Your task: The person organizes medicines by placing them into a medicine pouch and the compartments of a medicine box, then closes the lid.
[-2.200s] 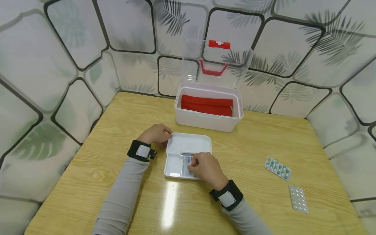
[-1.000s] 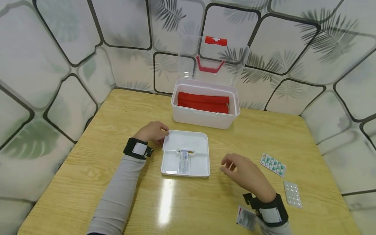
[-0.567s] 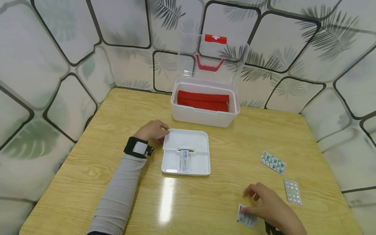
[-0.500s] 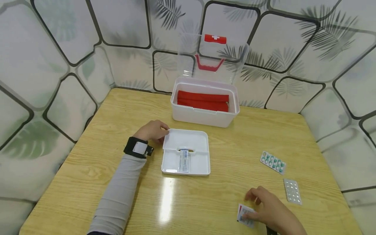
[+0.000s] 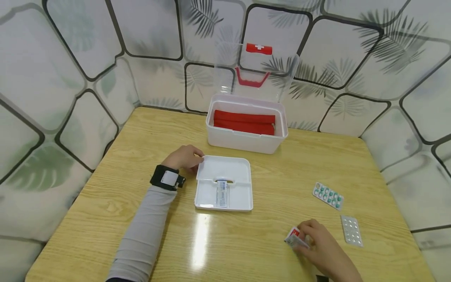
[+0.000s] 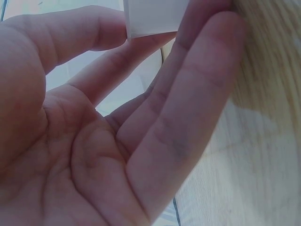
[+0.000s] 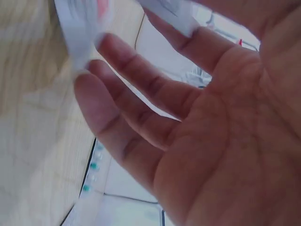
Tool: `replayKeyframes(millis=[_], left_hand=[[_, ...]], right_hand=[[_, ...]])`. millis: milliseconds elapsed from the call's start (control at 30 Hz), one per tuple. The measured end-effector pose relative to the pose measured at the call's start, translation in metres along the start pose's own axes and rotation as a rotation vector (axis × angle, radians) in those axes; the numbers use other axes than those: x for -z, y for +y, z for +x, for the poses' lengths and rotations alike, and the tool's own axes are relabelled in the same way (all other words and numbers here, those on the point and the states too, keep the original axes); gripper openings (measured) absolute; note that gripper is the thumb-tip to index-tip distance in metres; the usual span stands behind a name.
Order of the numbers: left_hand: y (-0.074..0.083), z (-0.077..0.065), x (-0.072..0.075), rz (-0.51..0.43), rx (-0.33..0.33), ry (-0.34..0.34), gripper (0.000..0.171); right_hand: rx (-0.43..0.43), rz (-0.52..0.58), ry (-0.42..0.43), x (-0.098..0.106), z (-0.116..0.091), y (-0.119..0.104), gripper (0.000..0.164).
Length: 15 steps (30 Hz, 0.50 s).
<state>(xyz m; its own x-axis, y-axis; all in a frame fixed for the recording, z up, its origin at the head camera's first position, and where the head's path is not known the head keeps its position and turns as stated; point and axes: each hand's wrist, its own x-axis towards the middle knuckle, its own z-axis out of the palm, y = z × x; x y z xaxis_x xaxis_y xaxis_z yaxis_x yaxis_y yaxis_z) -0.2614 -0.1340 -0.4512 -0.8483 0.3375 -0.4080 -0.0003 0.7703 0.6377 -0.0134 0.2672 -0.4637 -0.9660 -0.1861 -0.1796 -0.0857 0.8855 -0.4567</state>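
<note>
My left hand (image 5: 182, 158) holds the upper left corner of a shallow white plastic tray (image 5: 225, 167), thumb and index finger pinching its edge (image 6: 155, 16) in the left wrist view. A narrow clear packet with blue print (image 5: 222, 194) lies in the tray's lower compartment. At the lower right, my right hand (image 5: 322, 246) pinches small foil sachets (image 5: 296, 238) with red and white print, tilted up off the table. The right wrist view has one sachet piece (image 7: 171, 13) between thumb and index finger and a blurred one with red (image 7: 87, 23) by the other fingertips.
A translucent first-aid box (image 5: 244, 144) stands open behind the tray, with a red pouch (image 5: 243, 122) inside. Two blister packs lie at the right, one with green capsules (image 5: 328, 196) and one silver (image 5: 351, 231). A patterned curtain encloses the wooden table (image 5: 155, 129).
My right hand has left the packet in the tray, moved right and down to the sachets, and taken hold of them, tilting them up. The left hand stays at the tray's corner.
</note>
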Motion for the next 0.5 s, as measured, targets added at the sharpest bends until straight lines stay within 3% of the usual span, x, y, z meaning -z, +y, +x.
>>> replayKeyframes(millis=[233, 333, 500], left_hand=[[-0.002, 0.001, 0.0, -0.001, 0.005, 0.003, 0.037], [-0.002, 0.002, 0.001, 0.001, 0.008, 0.008, 0.036], [-0.003, 0.004, -0.001, -0.009, -0.002, -0.005, 0.036]], right_hand=[[-0.015, 0.053, -0.009, 0.005, 0.022, -0.022, 0.028], [0.035, 0.065, 0.013, 0.008, 0.035, -0.037, 0.025], [0.182, 0.041, 0.122, 0.007, 0.055, -0.062, 0.038]])
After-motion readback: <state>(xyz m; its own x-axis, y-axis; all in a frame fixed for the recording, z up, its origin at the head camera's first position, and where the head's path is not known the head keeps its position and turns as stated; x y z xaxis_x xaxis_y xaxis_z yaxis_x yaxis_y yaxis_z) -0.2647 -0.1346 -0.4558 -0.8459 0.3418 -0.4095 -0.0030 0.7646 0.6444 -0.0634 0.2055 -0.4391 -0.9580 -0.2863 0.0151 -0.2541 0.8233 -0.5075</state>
